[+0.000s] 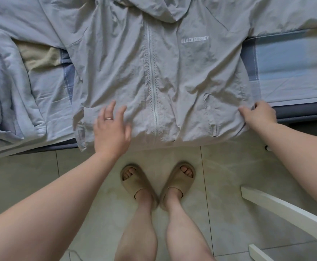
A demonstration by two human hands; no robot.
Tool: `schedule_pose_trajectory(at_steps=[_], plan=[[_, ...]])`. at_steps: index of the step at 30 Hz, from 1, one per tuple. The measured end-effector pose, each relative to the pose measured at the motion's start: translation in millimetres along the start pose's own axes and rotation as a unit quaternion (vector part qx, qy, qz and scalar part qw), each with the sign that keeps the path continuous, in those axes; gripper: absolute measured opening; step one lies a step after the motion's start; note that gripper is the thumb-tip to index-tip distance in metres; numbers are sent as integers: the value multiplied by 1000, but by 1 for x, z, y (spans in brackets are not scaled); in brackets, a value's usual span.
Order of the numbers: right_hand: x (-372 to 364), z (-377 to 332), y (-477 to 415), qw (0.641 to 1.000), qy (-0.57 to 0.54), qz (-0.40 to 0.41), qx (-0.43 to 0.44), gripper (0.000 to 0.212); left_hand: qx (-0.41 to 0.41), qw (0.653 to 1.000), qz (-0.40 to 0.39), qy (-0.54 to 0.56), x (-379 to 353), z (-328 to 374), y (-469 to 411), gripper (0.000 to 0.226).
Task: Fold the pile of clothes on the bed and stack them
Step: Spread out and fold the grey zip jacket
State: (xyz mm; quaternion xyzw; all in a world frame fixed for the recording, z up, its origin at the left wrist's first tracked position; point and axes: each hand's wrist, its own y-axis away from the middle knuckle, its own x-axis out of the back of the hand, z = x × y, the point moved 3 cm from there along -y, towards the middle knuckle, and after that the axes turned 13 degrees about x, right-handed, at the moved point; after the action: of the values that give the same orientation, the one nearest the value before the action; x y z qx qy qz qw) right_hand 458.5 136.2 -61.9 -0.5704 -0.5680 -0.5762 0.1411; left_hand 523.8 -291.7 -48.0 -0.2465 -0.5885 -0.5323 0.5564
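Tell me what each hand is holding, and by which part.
The right hand grips the grey jacket at the right corner of its bottom hem. The left hand holds nothing: it is open over the hem, blurred.

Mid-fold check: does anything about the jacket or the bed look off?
Nothing damaged or spilled. The grey jacket lies zipped and face up but creased, and its hem hangs past the bed edge. The right hand pinches the hem's corner; the left hand is open over the hem.

jacket (116, 68) pale grey, white zip | sheet (289, 68) blue checked | slippers (137, 183) beige
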Motion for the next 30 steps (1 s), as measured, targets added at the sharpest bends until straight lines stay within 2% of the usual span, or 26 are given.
schedule_pose_trajectory(at_steps=[2,4,8,10,13,15,19,22,26,30], plan=[[-3,0,-9,1000,10,-18,6,31,-93,993,-63,-26,-14,32,-3,61],[-6,-1,-11,999,15,-29,13,36,-153,982,-98,-43,-27,63,-2,61],[-2,5,-17,998,21,-34,57,47,-203,963,-164,-68,-55,132,2,63],[7,20,-22,998,17,-28,61,47,-172,965,-190,-61,-65,155,1,66],[18,46,-32,999,14,-32,2,45,-121,969,-206,-64,-76,167,-4,70],[20,51,-38,999,-9,-41,-19,43,-113,968,-206,-83,-79,169,-3,71],[21,35,-43,995,-95,-12,11,28,-100,966,-208,-113,-78,174,2,71],[24,45,-45,997,-75,-35,0,22,-77,957,-242,-138,-71,185,-2,72],[58,68,-46,993,-97,6,-74,16,-43,941,-294,-163,-50,208,-11,70],[92,59,-51,991,-126,-31,-40,11,-66,946,-288,-131,-24,242,-29,65]])
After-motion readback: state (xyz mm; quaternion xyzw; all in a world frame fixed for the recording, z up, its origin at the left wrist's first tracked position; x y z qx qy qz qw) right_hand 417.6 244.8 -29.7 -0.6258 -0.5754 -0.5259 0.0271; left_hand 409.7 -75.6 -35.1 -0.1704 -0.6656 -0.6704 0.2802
